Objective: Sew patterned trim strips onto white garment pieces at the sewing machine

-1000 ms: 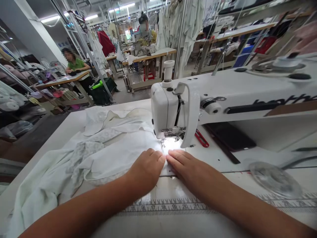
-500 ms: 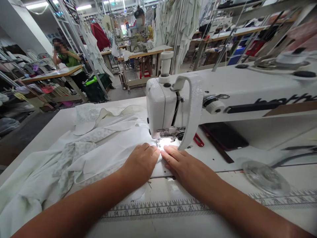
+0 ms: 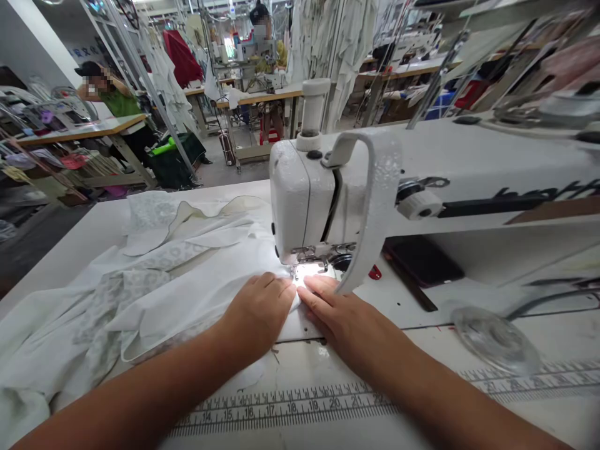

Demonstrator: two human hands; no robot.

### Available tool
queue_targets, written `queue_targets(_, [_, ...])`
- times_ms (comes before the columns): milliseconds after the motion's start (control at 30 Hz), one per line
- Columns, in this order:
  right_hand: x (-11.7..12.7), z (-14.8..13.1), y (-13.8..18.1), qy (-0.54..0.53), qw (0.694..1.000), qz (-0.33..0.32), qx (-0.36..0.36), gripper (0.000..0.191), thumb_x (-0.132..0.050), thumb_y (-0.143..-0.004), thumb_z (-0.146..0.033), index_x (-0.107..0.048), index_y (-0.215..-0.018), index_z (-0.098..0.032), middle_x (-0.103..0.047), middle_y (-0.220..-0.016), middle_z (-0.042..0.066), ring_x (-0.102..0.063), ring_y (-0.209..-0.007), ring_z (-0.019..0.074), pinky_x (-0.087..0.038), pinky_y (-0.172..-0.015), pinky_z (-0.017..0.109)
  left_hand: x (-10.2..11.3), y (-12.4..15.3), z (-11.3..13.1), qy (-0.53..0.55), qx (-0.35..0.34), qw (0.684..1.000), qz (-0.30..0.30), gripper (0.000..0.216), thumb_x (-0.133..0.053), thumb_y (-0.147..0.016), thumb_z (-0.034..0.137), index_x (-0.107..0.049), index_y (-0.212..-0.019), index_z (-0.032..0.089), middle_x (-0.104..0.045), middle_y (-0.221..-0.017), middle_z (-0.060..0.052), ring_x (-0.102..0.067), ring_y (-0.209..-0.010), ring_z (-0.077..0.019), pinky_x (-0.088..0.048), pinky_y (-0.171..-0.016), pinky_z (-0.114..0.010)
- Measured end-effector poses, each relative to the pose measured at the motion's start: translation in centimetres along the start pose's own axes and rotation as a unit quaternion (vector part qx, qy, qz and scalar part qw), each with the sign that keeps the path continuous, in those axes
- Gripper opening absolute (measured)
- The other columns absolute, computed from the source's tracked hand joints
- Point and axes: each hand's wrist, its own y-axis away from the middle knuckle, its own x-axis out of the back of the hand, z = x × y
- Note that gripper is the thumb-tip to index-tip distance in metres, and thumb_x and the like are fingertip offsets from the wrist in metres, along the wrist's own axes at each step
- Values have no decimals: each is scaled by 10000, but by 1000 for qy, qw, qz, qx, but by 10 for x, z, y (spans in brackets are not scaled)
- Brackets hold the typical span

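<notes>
White cloth [image 3: 220,262] with patterned strips lies in folds from the left edge of the table up to the needle of a white sewing machine [image 3: 293,194]. Beside the lit presser foot [image 3: 296,271], my left hand [image 3: 260,312] is closed with bent fingers on the cloth's near edge. Just right of the foot, my right hand [image 3: 337,312] lies with its fingers stretched out over the cloth, its thumb mostly hidden beneath. The fingertips of both hands nearly meet in front of the needle area.
A printed ruler strip [image 3: 281,409] runs along the table's front. Right of the machine head lie a dark phone [image 3: 429,259], a red tool [image 3: 375,272] partly hidden by the guard, and a clear round disc [image 3: 495,337]. Co-workers sit at other machines behind.
The view has shifted slightly, so the machine head looks nearer. Both hands stay on the cloth by the presser foot. At back left, a co-worker's head has tipped down, showing a dark cap.
</notes>
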Motion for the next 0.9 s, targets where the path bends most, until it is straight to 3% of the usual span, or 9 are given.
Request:
queue_targets(133, [4,-1,-3,-11,1000,6,0,382,-432,-922,-105,-525,-1289,-153,-610,-1233,125,-558,-1113,274,-524,-868,425,0,-3,-3,3,-11,1000,22,149,-457,-906,98,-594,-877,149,-623,-787,-51,-563,-798,-192,-511,-718,-326])
queue_targets(300, [3,-2,-1,-9,1000,14,1,373,-428,-909,-82,-560,-1249,-161,-639,-1145,117,-612,-941,236,-531,-801,407,2,-4,-9,12,-24,999,19,133,-486,-913,122,-604,-859,153,-641,-784,-44,-591,-820,-189,-529,-764,-329])
queue_targets(533, [6,4,-1,2,999,44,28,405,-436,-894,-51,-600,-1228,-213,-647,-1165,91,-604,-1000,225,-501,-798,357,16,-1,-5,71,-11,997,23,153,-475,-933,152,-611,-1004,148,-679,-924,-55,-591,-911,-188,-511,-855,-358])
queue_targets(667, [21,0,-13,27,999,-1,45,282,-494,-854,-34,-677,-974,-211,-689,-889,9,-597,-725,150,-410,-644,278,19,-2,9,49,36,998,-3,166,-560,-902,295,-612,-910,138,-646,-851,-67,-567,-817,-217,-503,-758,-398])
queue_targets(900, [15,1,-27,90,995,46,-7,196,-499,-840,-75,-646,-768,-183,-654,-707,17,-464,-537,129,-193,-502,293,13,-9,-1,93,58,994,-2,221,-412,-956,164,-569,-799,163,-622,-770,-35,-544,-753,-170,-498,-744,-325])
